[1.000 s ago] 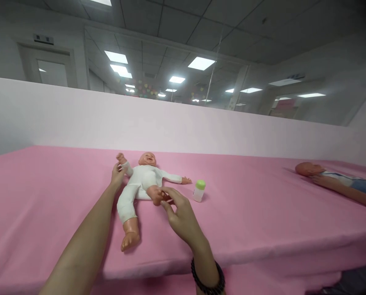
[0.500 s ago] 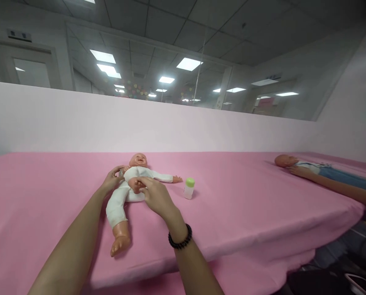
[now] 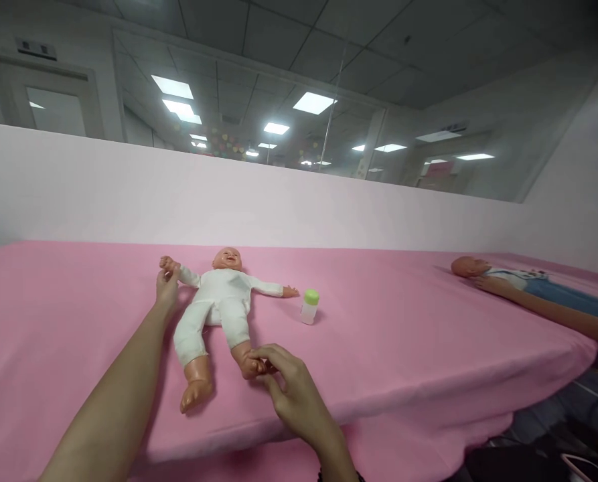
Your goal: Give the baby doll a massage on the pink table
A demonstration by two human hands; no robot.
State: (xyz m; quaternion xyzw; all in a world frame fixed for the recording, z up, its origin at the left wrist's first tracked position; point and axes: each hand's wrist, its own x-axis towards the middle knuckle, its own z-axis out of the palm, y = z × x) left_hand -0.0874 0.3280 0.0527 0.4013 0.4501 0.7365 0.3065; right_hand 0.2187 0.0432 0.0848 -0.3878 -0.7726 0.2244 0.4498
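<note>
A baby doll (image 3: 223, 288) in a white suit lies face up on the pink sheet, arms spread and both legs stretched toward me. At its raised hand on the left, my left hand (image 3: 168, 284) is closed around the doll's hand or wrist. My right hand (image 3: 288, 388) pinches the toes of the doll's foot (image 3: 250, 361) on the right side; the thumb is below, the fingers on top. Beside the doll's other hand stands a small clear bottle (image 3: 309, 308) with a green cap, touched by neither of my hands.
Pink cloth (image 3: 404, 335) covers the long table, whose front edge drops off below. At the far right another doll (image 3: 469, 266) lies beside a person's arm (image 3: 544, 304). A white low wall (image 3: 278, 211) with glass above runs behind the table.
The doll's bent leg has been straightened down toward me with my right hand on its foot. My left hand has moved outward, and the doll's arm now stretches out to the left.
</note>
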